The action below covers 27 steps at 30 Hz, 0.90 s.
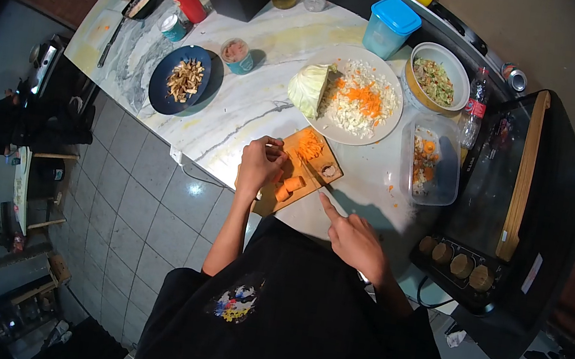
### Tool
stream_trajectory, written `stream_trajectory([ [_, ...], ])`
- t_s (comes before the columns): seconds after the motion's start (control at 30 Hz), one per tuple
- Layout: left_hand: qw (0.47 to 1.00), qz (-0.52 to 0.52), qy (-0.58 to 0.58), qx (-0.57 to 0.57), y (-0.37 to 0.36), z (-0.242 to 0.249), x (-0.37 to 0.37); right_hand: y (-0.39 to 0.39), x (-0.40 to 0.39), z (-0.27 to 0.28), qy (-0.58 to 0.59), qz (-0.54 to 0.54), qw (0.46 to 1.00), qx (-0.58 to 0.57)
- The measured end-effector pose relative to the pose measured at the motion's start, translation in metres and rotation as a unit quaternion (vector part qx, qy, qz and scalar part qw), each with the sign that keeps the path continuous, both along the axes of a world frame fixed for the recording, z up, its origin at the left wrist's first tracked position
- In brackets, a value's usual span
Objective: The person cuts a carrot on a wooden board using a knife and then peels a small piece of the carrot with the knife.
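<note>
A wooden cutting board (264, 204) lies at the counter's front edge with carrot strips (309, 145) at its far end and carrot chunks (294, 183) nearer me. Over the board's left side is my left hand (260, 166), its fingers bent and pressed together; what they pinch is hidden. My right hand (355, 243) grips a knife (312, 174), index finger stretched along it, the blade reaching over the board beside the chunks. Beyond the board stands a large plate (343, 135) of chopped cabbage and grated carrot, with a cut cabbage (308, 89) on its left side.
A dark plate (158, 100) of browned pieces and a small tub (235, 55) stand left. To the right are a clear container (408, 184), a bowl (407, 79) of chopped vegetables and a black toaster oven (477, 204). A blue-lidded container (392, 28) stands behind. Another person (1, 123) is far left.
</note>
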<state>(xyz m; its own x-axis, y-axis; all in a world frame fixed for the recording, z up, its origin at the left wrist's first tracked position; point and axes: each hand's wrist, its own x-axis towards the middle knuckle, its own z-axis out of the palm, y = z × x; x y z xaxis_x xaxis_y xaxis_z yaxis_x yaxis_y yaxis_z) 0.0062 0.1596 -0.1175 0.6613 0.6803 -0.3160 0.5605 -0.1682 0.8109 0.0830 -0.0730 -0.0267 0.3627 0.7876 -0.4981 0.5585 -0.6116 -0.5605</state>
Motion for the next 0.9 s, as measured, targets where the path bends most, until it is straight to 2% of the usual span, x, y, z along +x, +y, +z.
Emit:
stream_trajectory([
  [0.3,0.999,-0.011,-0.004,0.044,0.001,-0.005,0.000,0.011,0.001,0.008,0.009,0.042,0.999,-0.014],
  [0.5,0.999,0.001,0.000,0.032,0.000,-0.004,0.000,0.015,0.001,0.008,0.000,0.053,0.999,-0.009],
  [0.6,0.999,-0.005,-0.003,0.047,-0.001,0.001,0.000,0.016,0.001,0.006,-0.031,0.060,0.998,0.009],
  [0.9,1.000,0.009,-0.003,0.030,-0.001,-0.002,0.000,0.025,0.000,0.005,-0.017,0.104,0.993,-0.047],
])
